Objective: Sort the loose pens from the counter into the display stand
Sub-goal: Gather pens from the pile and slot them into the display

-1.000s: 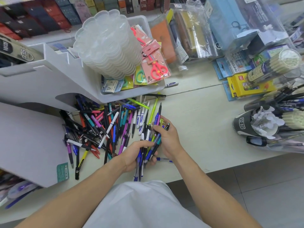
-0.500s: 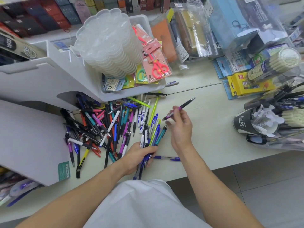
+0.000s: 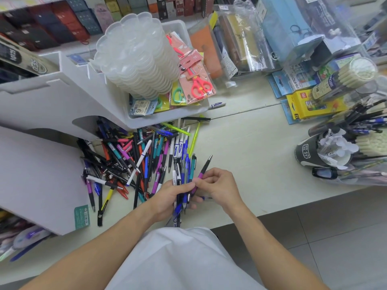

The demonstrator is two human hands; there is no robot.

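Two bare forearms reach in from the bottom edge and meet at the middle.
The left hand (image 3: pixel 170 194) has its fingers curled round a bundle of pens (image 3: pixel 181 181), thumb on top. The right hand (image 3: pixel 219 188), touching the left, pinches a black-and-purple pen (image 3: pixel 202 172) between thumb and bent fingers, wrist angled inward.

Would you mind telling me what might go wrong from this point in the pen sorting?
1. The left hand grips a thick bundle of pens while the right hand adds the purple-grip pen; the bundle may splay and drop some.
2. The hands work close to the counter edge, so dropped pens could fall to the floor.
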